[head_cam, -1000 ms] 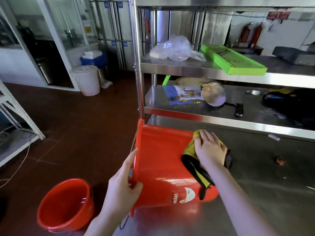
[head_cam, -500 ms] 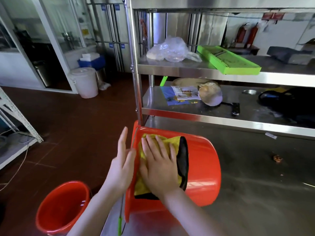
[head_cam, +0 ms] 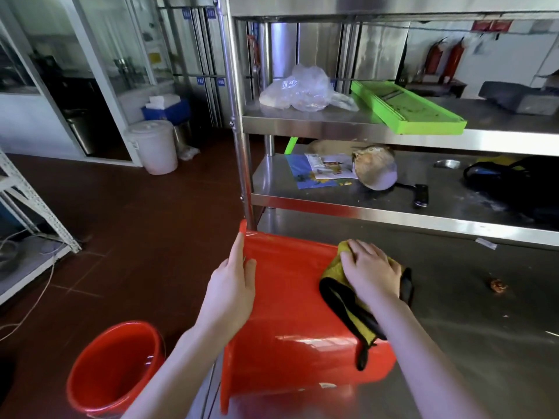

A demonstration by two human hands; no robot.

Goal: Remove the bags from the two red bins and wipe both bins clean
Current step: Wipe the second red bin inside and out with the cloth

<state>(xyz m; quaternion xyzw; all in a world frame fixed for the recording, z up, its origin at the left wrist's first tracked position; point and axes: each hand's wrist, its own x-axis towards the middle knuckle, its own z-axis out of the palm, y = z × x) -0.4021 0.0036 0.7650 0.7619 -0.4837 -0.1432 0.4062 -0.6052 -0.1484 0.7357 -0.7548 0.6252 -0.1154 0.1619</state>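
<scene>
Pressing yellow cloth [head_cam: 332, 266], right hand [head_cam: 370, 272] rests on tipped red bin [head_cam: 290, 313].

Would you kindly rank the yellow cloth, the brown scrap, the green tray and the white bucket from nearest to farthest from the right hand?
1. Yellow cloth, under the right hand.
2. Brown scrap, on the table to its right.
3. Green tray, upper shelf.
4. White bucket, far left floor.

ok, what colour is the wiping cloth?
The cloth is yellow with black edging. It shows in the head view, the only one.
</scene>
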